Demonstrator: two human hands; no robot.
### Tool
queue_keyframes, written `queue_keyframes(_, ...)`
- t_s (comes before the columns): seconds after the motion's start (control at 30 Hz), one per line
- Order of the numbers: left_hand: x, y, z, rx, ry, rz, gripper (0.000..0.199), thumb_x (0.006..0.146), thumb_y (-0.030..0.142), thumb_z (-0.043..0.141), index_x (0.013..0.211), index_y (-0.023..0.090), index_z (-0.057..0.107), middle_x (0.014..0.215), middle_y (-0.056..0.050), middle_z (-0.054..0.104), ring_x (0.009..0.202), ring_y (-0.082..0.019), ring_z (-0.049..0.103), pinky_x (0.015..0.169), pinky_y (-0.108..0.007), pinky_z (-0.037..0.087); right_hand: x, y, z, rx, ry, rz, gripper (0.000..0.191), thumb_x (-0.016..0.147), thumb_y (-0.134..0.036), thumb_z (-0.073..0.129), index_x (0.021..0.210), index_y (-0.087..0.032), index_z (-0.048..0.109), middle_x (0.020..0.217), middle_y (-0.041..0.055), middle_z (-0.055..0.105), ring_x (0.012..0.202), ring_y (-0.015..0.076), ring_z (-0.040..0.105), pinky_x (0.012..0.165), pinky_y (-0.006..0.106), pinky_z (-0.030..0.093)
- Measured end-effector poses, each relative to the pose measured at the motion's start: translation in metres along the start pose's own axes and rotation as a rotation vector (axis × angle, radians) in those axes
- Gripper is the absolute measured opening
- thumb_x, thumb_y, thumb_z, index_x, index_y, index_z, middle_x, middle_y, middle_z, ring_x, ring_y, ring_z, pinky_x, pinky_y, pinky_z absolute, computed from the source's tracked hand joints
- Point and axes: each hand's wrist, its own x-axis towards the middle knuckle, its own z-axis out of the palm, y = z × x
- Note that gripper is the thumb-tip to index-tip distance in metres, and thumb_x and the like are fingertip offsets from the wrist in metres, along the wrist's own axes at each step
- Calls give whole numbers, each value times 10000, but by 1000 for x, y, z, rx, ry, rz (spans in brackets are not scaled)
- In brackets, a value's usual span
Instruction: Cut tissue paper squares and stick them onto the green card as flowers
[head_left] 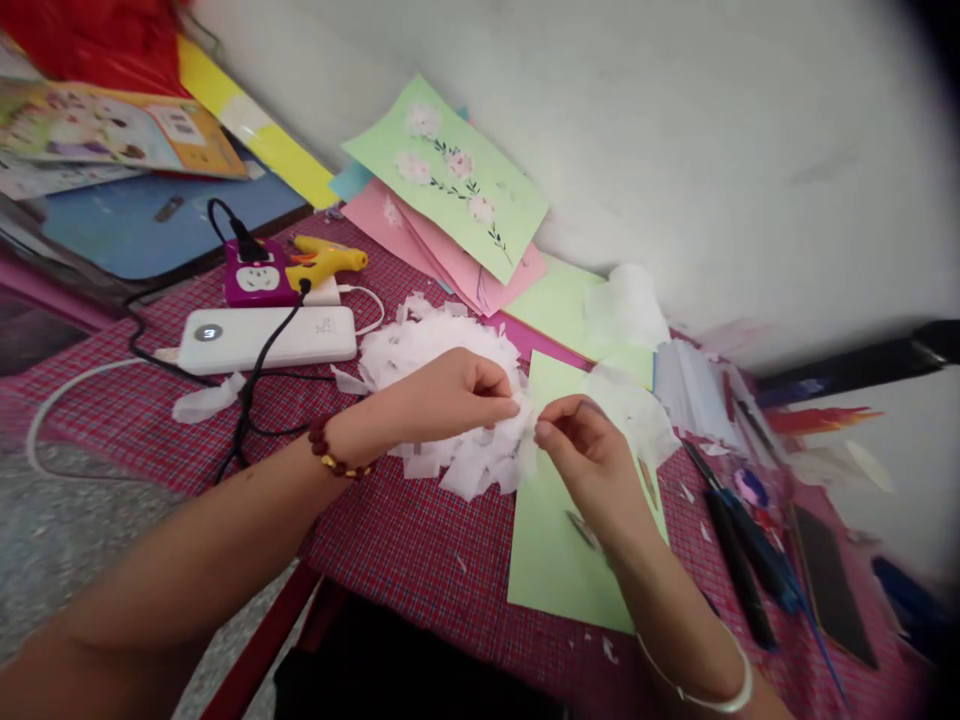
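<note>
A heap of white tissue-paper pieces (435,340) lies beneath the left hand (457,395), the nearer one, whose fingertips seemingly pinch one tissue scrap (528,412) jointly with the right hand (586,445), over a green sheet (555,545) stretching away lengthwise.

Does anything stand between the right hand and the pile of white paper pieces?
Yes, partly. The left hand reaches over the pile, between its middle and the right hand. A thin white piece also seems to be between the hands. Nothing else visible blocks it.
</note>
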Motion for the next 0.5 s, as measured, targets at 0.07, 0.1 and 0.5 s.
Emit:
queue_keyframes(0.07,1,-1,2,-10,-10,-6,196,787,284,544,648,150,584,574,42,462,515,-69,360,483,-205,267,-2,-3,3,15,-83,-24,138,855,-352,615,848,-215,594,833,17,567,719,150,542,653,287,470)
queue_keyframes(0.1,1,-2,4,-13,-31,-6,194,787,277,537,652,148,590,583,38,475,528,-72,371,492,-206,273,-3,-4,5,26,-142,-25,156,855,-366,620,853,-211,604,848,24,581,726,150,549,653,286,476)
queue_keyframes(0.5,0,3,-7,205,220,27,186,763,233,495,587,181,468,556,38,403,527,-91,352,485,-237,252,4,4,-5,93,36,82,241,868,-385,598,713,-201,606,700,1,606,632,138,602,641,293,535)
